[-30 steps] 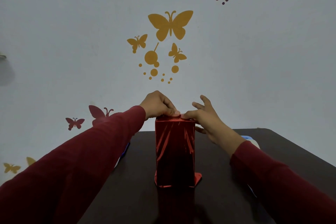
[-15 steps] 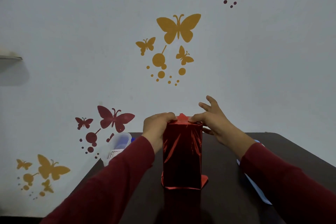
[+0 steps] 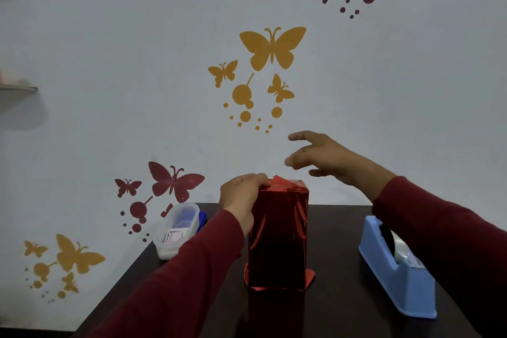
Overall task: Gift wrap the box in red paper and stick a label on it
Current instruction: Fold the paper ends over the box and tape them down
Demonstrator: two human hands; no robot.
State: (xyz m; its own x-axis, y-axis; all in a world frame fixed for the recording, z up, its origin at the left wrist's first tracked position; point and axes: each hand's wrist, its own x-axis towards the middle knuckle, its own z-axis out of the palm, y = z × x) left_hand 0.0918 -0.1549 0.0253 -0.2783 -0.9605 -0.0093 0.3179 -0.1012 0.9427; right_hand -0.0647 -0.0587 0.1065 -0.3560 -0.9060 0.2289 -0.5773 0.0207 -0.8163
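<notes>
A tall box wrapped in shiny red paper (image 3: 278, 239) stands upright in the middle of the dark table (image 3: 329, 318). A paper flap sticks out at its base on the right, and a small red tip stands up at its top. My left hand (image 3: 241, 200) grips the box's top left edge, fingers curled over the folded paper. My right hand (image 3: 326, 159) hovers above and to the right of the box with fingers spread, touching nothing. A clear plastic tub (image 3: 178, 229) at the back left holds white labels with red wavy borders.
A blue tape dispenser (image 3: 397, 269) stands on the right side of the table, close to my right sleeve. Something blue shows behind the tub. A white wall with butterfly stickers runs right behind the table. The table's left edge slants down toward me.
My right hand has let go of the box top and risen up and to the right. My left hand has shifted from the top to the top left edge. The camera turned left.
</notes>
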